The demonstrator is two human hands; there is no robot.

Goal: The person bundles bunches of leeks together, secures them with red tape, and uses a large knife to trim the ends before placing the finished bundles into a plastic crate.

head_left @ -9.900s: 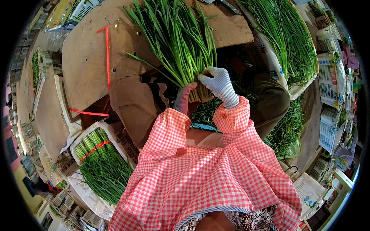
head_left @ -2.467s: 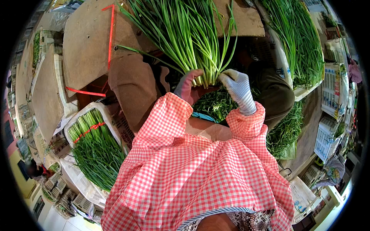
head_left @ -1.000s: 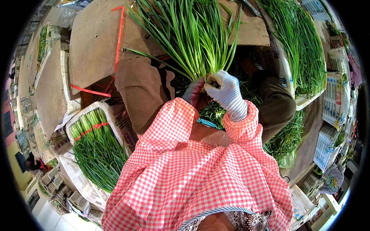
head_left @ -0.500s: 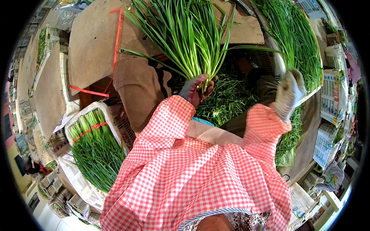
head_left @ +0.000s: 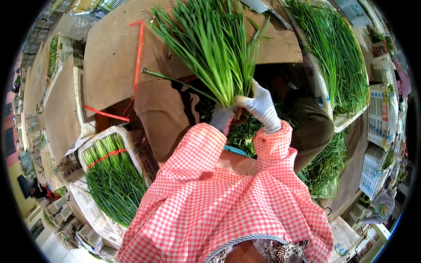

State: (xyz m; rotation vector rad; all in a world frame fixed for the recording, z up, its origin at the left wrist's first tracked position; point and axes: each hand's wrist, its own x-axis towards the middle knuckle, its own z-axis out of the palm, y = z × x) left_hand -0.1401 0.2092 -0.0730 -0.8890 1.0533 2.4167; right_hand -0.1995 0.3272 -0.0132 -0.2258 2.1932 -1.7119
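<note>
A big fanned bunch of garlic chives (head_left: 215,57) stands upright before me, leaves pointing away and pale stalk ends toward me. My left hand (head_left: 222,117), in a grey glove, is closed round the stalk ends; its fingers are partly hidden. At the right side of the bunch, my right hand (head_left: 263,106), in a striped grey-white glove, closes on the lower stalks, thumb across the front. One long stray leaf (head_left: 175,80) sticks out to the left of the bunch. Trimmed loose leaves (head_left: 241,136) lie beneath my hands.
A brown board (head_left: 112,61) edged with red strap (head_left: 138,57) lies ahead. On its far right rests a knife (head_left: 278,16). Loose chives (head_left: 337,57) fill a crate on the right. Bunches tied with red bands (head_left: 116,175) fill a white-lined crate (head_left: 133,153) at left.
My right hand has come from the chives at the right-hand crate over to the bunch and now grips its stalks. The left hand keeps its hold; the view has shifted slightly.
</note>
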